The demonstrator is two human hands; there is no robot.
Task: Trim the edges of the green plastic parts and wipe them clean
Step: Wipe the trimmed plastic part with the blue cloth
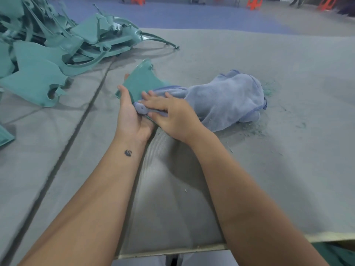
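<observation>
Both forearms reach forward over the grey table [288, 169], where the left hand [130, 114] cradles the green plastic part [141, 83] pointing away, just left of the right hand [171, 114] pressing the blue cloth [226, 100] flat-fingered onto its near edge.

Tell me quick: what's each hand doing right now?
Left hand: holds the green plastic part from beneath, thumb along its edge.
Right hand: open, fingers flat, pressing the blue cloth onto the part.
</observation>
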